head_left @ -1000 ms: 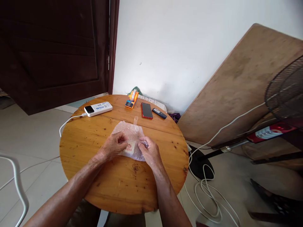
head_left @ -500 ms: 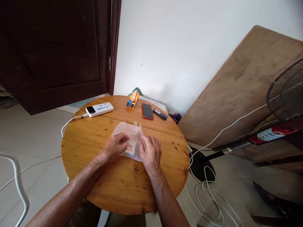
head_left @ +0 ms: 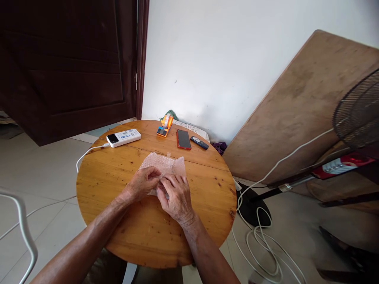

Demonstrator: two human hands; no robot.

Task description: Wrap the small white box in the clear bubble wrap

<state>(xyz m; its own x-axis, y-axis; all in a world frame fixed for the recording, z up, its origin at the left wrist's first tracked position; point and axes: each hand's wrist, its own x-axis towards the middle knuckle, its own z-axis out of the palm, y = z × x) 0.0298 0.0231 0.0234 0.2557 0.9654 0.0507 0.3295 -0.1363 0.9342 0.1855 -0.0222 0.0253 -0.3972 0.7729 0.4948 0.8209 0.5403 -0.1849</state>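
A sheet of clear bubble wrap (head_left: 155, 161) lies on the round wooden table (head_left: 118, 232) in front of me. My left hand (head_left: 145, 182) is closed at the sheet's left side, thumb and fingertips pinched together over it. My right hand (head_left: 176, 195) bends its fingers over the folded right part of the wrap, its fingertips close to my left thumb. Both hands cover the small white item with red print inside the wrap. A short piece of clear tape (head_left: 168, 154) sticks up at the wrap's far edge.
An orange tape dispenser (head_left: 165, 125), a red-edged phone (head_left: 184, 139) and a dark blue handheld device (head_left: 199, 142) lie along the table's far side. At the left is a white power bank (head_left: 123, 137) with a cable. A fan (head_left: 358, 110) stands at the right.
My right hand has moved left, folding the right side of the bubble wrap over the white item. My left hand has stayed nearly in place.
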